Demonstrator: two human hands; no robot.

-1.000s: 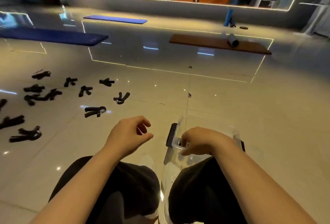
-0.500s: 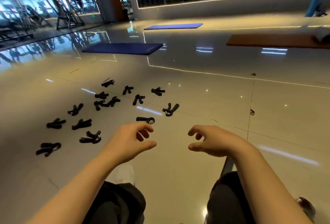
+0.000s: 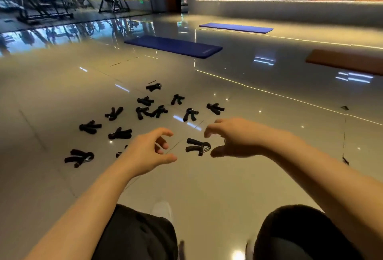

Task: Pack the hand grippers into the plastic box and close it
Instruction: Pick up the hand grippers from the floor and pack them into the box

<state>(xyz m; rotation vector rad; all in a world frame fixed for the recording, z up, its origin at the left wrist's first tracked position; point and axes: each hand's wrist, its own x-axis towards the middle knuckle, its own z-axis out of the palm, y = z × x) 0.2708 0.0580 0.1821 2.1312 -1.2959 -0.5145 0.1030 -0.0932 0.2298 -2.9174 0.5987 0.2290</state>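
Both hands, left hand (image 3: pixel 153 150) and right hand (image 3: pixel 234 139), hover loosely curled and empty over the nearest black foam-handled hand gripper (image 3: pixel 198 146) on the glossy floor (image 3: pixel 207 187), probably light, best grabbed by both handles.

Black hand grippers (image 3: pixel 198 146), blue mats (image 3: pixel 174 46), seemingly beige floor (image 3: pixel 207 187).

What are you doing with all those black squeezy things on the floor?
A person is reaching both hands toward the nearest hand gripper on the shiny floor. The left hand and right hand hold nothing yet. Many more hand grippers lie scattered beyond. The plastic box isn't in view.
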